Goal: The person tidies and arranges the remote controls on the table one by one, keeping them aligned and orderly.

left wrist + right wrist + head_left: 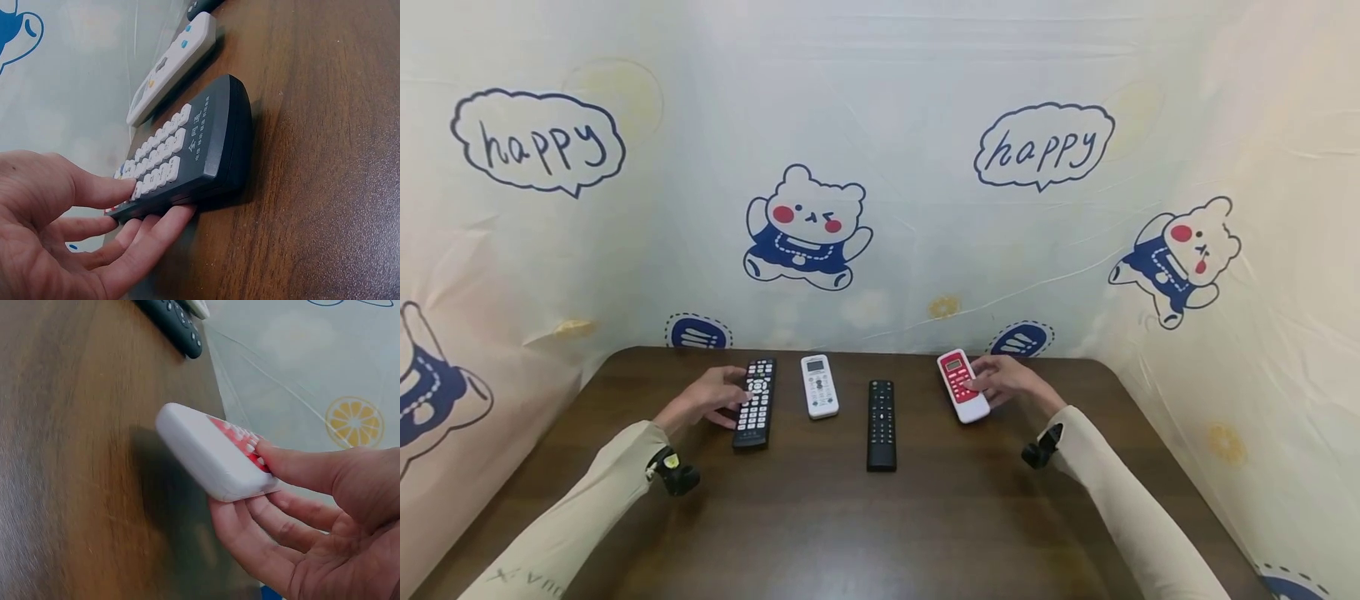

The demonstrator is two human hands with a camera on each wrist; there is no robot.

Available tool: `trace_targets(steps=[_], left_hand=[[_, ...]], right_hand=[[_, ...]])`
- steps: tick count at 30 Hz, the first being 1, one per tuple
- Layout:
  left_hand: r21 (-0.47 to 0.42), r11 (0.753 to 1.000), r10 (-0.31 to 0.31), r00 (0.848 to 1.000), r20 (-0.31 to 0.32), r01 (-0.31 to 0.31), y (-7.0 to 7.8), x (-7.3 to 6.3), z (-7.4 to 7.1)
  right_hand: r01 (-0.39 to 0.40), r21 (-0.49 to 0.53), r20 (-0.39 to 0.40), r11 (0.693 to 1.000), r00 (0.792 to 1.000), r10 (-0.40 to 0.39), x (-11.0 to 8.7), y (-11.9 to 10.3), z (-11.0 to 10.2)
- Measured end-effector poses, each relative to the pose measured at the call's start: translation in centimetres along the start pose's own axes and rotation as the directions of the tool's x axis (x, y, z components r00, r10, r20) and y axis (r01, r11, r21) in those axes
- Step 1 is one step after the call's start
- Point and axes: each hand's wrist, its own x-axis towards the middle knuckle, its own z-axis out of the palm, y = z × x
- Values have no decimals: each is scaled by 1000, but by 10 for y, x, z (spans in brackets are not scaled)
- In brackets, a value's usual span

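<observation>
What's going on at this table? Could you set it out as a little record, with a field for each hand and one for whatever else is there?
Left hand: thumb on top and fingers beneath, gripping the black remote with white buttons
Right hand: holding the red-and-white remote the same way
Between the hands: white remote and slim black remote, both untouched
Remotes in all: four
Surface: brown table
Behind: pale backdrop with cartoon bears and the word "happy"
</observation>
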Motion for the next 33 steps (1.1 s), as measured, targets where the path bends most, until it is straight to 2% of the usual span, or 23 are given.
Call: trace_targets(steps=[16,25,33], left_hand=[[-18,1000,-15,1000,4,15,2,1,-2],[-6,1000,-10,1000,3,10,1,1,-2],[-6,1000,-13,1000,5,13,0,0,-1]], right_hand=[[-28,113,-3,993,1000,29,0,-6,23],[-65,94,-20,993,998,67,-2,-11,34],[-54,74,6,996,999,53,-8,-12,46]])
